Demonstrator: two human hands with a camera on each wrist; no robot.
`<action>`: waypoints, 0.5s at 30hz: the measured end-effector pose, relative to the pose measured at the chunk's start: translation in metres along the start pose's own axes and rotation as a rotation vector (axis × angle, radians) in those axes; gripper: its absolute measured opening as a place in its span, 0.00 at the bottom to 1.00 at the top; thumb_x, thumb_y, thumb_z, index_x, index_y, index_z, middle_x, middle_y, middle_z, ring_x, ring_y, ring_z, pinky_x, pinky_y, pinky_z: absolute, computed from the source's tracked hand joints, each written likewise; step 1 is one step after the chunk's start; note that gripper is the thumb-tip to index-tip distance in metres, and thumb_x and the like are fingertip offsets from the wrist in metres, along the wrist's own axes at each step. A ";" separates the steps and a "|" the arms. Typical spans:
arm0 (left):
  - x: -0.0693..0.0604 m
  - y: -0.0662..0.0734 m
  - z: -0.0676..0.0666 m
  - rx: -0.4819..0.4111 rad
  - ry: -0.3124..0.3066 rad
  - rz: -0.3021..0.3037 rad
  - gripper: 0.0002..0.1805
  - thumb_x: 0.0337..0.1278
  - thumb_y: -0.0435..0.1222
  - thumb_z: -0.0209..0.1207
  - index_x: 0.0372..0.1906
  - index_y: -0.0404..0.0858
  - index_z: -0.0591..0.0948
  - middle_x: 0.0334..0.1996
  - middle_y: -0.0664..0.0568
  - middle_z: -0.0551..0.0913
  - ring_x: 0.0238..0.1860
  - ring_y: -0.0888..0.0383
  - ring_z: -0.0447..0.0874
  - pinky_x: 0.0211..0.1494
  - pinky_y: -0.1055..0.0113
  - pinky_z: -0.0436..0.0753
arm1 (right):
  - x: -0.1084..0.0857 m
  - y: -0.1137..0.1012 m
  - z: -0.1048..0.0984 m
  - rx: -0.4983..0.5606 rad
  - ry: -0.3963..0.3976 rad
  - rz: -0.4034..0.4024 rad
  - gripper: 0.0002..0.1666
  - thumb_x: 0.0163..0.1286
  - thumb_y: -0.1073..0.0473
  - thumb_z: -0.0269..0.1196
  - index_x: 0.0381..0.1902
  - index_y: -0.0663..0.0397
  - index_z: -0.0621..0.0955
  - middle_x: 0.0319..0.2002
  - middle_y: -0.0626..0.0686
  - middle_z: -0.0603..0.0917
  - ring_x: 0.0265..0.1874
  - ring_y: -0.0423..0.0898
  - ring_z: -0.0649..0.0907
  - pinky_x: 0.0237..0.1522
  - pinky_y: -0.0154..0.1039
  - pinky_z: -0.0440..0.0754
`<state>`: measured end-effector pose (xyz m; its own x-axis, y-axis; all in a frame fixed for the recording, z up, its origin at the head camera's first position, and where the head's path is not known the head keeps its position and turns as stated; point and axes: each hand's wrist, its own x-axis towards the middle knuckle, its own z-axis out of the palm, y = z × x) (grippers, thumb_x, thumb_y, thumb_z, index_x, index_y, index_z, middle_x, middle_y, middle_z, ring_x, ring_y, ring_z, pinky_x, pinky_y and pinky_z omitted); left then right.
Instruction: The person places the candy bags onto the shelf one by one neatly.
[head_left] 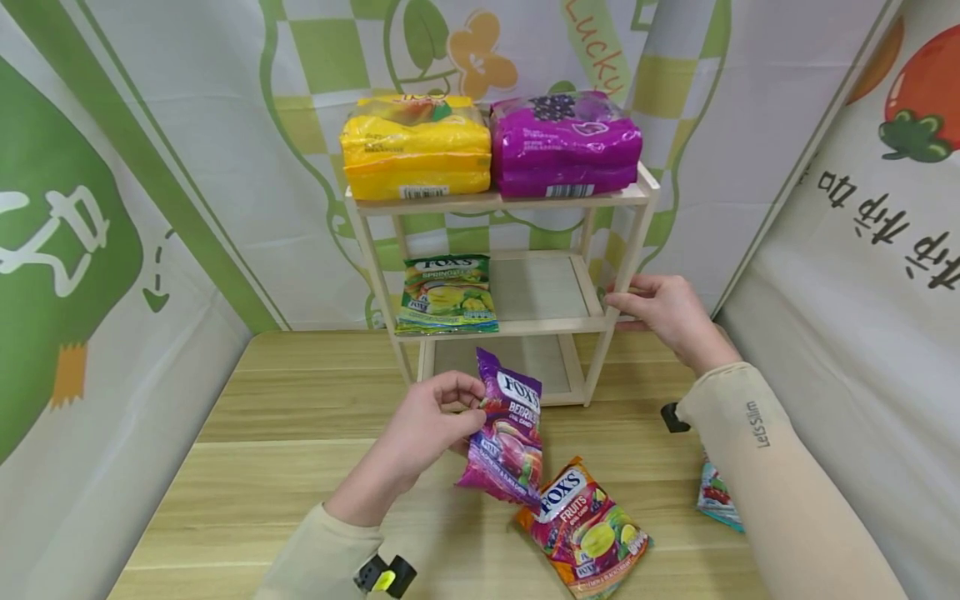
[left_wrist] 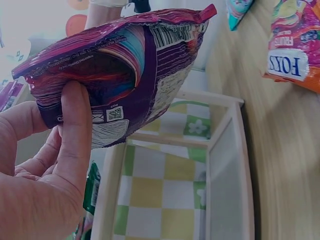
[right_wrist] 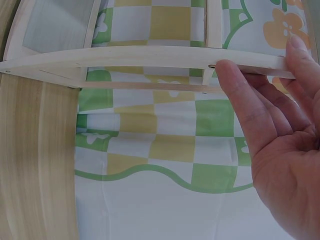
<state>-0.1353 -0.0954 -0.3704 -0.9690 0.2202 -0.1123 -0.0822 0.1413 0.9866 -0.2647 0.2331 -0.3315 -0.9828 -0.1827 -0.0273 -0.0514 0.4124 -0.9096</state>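
Note:
My left hand (head_left: 427, 433) pinches a purple Fox's Berries candy bag (head_left: 510, 425) by its side edge, thumb in front. The bag hangs in the air before the rack, its printed back (left_wrist: 125, 75) facing the left wrist camera. My right hand (head_left: 671, 317) grips the right front post of a small wooden shelf rack (head_left: 502, 327) near the middle shelf, with thumb and fingers (right_wrist: 240, 95) on either side of the post. A green Fox's candy bag (head_left: 450, 296) leans at the left of that middle shelf.
On the top shelf stand a yellow pack (head_left: 416, 154) and a purple pack (head_left: 566, 150), side by side. An orange Fox's Fruits bag (head_left: 588, 533) lies on the wooden table (head_left: 300, 433). A teal bag (head_left: 718, 500) is partly hidden behind my right forearm. Printed curtains surround the table.

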 end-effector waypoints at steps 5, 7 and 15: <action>0.002 0.007 0.001 -0.023 0.000 0.031 0.15 0.57 0.26 0.64 0.50 0.31 0.80 0.42 0.43 0.80 0.30 0.55 0.84 0.34 0.58 0.91 | 0.000 0.000 0.000 0.002 0.000 0.000 0.30 0.76 0.53 0.64 0.66 0.68 0.76 0.64 0.65 0.79 0.55 0.53 0.86 0.49 0.37 0.88; 0.002 0.009 0.002 -0.018 0.003 0.040 0.15 0.57 0.26 0.64 0.50 0.31 0.80 0.42 0.43 0.80 0.29 0.56 0.84 0.34 0.58 0.91 | 0.001 0.000 0.000 0.003 0.000 -0.001 0.29 0.76 0.53 0.64 0.66 0.68 0.77 0.64 0.65 0.79 0.55 0.53 0.86 0.49 0.37 0.88; 0.005 0.015 0.002 -0.060 0.007 0.064 0.14 0.59 0.26 0.63 0.50 0.32 0.80 0.43 0.43 0.79 0.29 0.55 0.86 0.34 0.58 0.91 | 0.001 0.001 0.000 0.006 0.000 -0.001 0.29 0.76 0.53 0.64 0.66 0.68 0.77 0.64 0.66 0.79 0.54 0.53 0.86 0.48 0.38 0.88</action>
<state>-0.1406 -0.0905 -0.3562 -0.9743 0.2201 -0.0484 -0.0340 0.0687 0.9971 -0.2655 0.2331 -0.3322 -0.9827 -0.1832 -0.0262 -0.0515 0.4067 -0.9121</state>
